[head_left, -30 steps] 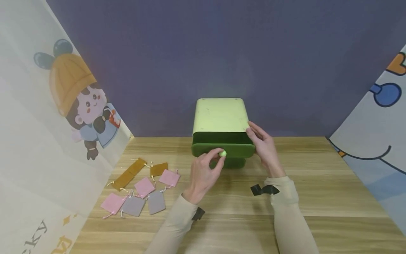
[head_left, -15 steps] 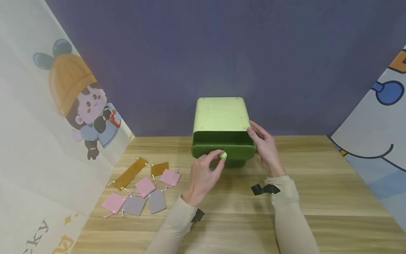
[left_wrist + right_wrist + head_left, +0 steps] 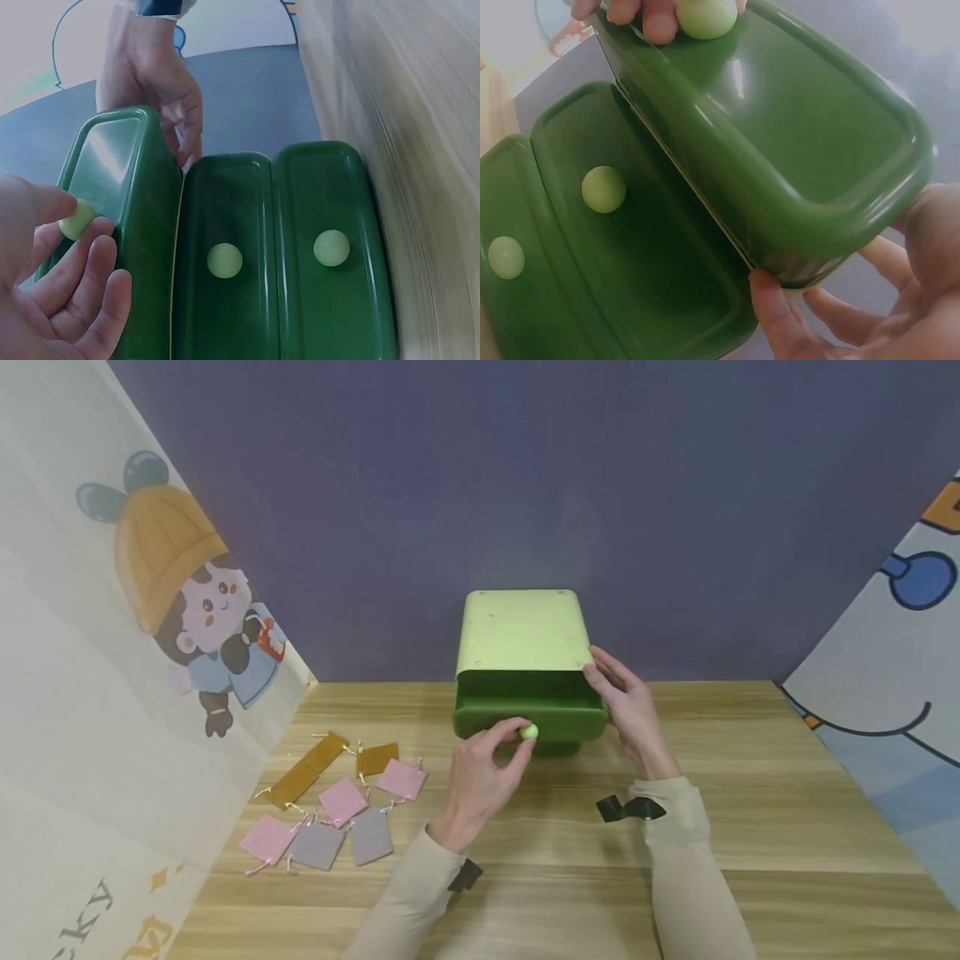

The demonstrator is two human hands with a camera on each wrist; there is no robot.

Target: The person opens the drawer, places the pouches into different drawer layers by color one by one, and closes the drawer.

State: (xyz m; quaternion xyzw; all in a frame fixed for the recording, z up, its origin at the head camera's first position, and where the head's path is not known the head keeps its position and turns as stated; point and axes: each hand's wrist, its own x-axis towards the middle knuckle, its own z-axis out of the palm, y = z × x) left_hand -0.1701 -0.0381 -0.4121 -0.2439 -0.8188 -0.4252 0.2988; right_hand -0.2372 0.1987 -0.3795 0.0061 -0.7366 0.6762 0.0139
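A small drawer cabinet [image 3: 523, 631] with a pale green top and dark green drawers stands against the back wall. Its top drawer [image 3: 558, 723] is pulled partway out, with a gap behind its front. Thumb and fingers of my left hand [image 3: 480, 777] pinch this drawer's round pale green knob [image 3: 77, 220]. My right hand [image 3: 628, 714] holds the cabinet's right side near the front corner, thumb on the top edge and fingers along the side. In the left wrist view the middle drawer [image 3: 225, 315] and bottom drawer [image 3: 330, 307] are closed, each with its own knob.
On the wooden table [image 3: 750, 860], to the left, lie several small drawstring pouches: brown [image 3: 307, 770], pink [image 3: 342, 802] and grey [image 3: 317, 846]. A dark wall [image 3: 525, 468] rises behind the cabinet. Printed panels [image 3: 97, 693] flank the table on both sides.
The top drawer has slid a little farther out towards me, with my left hand moving along on its knob. My right hand keeps its place on the cabinet's side.
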